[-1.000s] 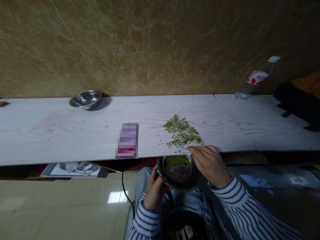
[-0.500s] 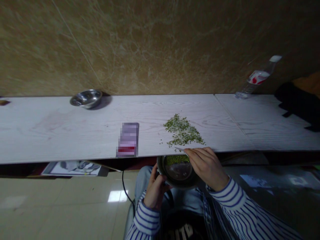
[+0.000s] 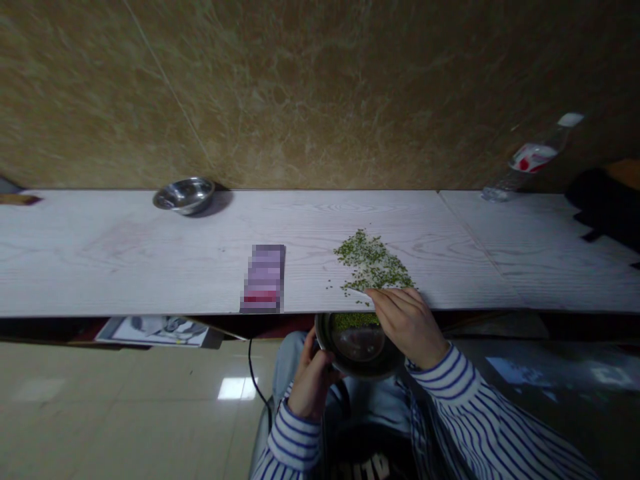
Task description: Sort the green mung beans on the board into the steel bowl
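My left hand (image 3: pixel 313 383) is closed round the left rim of a metal bowl (image 3: pixel 345 365), tilted just below the table's front edge. Small green beans (image 3: pixel 354 321) lie along the far side inside it. Above the bowl's right side, my right hand (image 3: pixel 407 323) pinches a thin pale strip (image 3: pixel 357 291), whose kind I cannot make out. Its tip points left, at the near edge of a spread of small green beans (image 3: pixel 373 257) on the white table (image 3: pixel 300 220). The fingers hide most of the strip.
A phone (image 3: pixel 264 279), its screen blurred, lies left of the beans at the table's front edge. Farther back stands a second metal bowl (image 3: pixel 185 195). A plastic bottle (image 3: pixel 533 159) and a black item (image 3: pixel 600 200) are at the right. A cable (image 3: pixel 255 373) hangs below the table.
My right hand has made small moves with the strip at the near edge of the bean spread. The left hand keeps its hold on the bowl. The whole view has shifted slightly.
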Tool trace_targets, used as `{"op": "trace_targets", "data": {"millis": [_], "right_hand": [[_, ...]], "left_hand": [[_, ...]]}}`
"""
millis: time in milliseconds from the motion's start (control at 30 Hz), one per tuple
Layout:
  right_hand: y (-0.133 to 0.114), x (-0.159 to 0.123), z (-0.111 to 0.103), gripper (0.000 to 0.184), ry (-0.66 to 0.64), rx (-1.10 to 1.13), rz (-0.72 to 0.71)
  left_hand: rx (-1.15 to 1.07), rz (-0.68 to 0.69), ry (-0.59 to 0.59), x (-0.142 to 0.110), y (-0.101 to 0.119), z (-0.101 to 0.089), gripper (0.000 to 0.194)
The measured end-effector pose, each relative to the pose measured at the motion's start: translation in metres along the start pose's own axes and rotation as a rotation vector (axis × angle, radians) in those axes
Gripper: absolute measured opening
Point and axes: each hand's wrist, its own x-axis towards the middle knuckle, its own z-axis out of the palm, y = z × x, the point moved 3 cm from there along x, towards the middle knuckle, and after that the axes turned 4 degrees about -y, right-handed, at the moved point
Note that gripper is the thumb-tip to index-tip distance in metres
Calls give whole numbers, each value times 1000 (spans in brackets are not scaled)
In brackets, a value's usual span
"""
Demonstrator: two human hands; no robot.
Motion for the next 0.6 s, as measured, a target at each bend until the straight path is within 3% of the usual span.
{"op": "trace_targets", "data": {"millis": [600], "right_hand": [[-7,-7,-5,25,-10,61,-46]], "left_hand": [[6,-3,-2,-1,4,1,56]]}}
